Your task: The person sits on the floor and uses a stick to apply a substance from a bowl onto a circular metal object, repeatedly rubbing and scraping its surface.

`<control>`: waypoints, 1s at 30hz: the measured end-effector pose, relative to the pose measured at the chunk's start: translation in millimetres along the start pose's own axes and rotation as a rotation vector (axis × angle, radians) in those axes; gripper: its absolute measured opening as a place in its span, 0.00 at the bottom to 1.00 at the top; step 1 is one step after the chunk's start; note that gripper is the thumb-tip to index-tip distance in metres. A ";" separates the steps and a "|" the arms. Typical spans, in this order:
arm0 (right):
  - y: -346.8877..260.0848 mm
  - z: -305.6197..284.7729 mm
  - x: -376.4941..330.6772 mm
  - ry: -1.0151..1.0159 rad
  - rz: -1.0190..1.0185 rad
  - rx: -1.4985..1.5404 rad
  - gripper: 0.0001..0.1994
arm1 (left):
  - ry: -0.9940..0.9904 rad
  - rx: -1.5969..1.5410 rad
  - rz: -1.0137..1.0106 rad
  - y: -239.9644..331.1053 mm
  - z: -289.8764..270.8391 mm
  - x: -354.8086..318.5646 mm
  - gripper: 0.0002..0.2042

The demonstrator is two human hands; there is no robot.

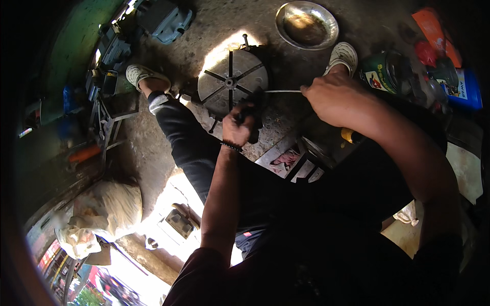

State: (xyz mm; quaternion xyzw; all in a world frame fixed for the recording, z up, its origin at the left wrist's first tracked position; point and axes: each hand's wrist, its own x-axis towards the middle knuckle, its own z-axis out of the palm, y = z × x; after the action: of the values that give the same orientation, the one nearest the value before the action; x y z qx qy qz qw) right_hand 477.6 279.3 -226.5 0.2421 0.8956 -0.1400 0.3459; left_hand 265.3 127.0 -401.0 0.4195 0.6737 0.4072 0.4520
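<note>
A round metal rotary table [213, 84] with radial slots and a central hole sits on the floor between my feet. My left hand [239, 125] is at its near right edge, fingers curled round a dark part [253, 109] whose shape is lost in shadow. To the right, my right hand [334, 99] is closed on the end of a thin, light metal rod [283, 91]. The rod runs level to the left, its far end meeting the dark area beside the table. What kind of tool it is cannot be made out.
A shallow metal bowl [307, 25] lies at the far side. Right of my foot stand a dark green tub [383, 72], a blue container [467, 89] and an orange object [436, 34]. Metal frames [109, 120] line the left, with a plastic bag [115, 206] below them.
</note>
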 end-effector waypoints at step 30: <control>-132.9 35.9 104.1 0.014 0.187 -0.157 0.26 | 0.398 0.071 -0.143 -52.7 -14.2 46.6 0.21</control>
State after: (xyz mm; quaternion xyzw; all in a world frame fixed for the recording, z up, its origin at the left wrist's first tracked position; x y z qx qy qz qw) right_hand 360.0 187.2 -313.0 0.2976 0.8798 -0.0351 0.3690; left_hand 230.3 151.4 -458.7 0.2976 0.7918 0.4248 0.3226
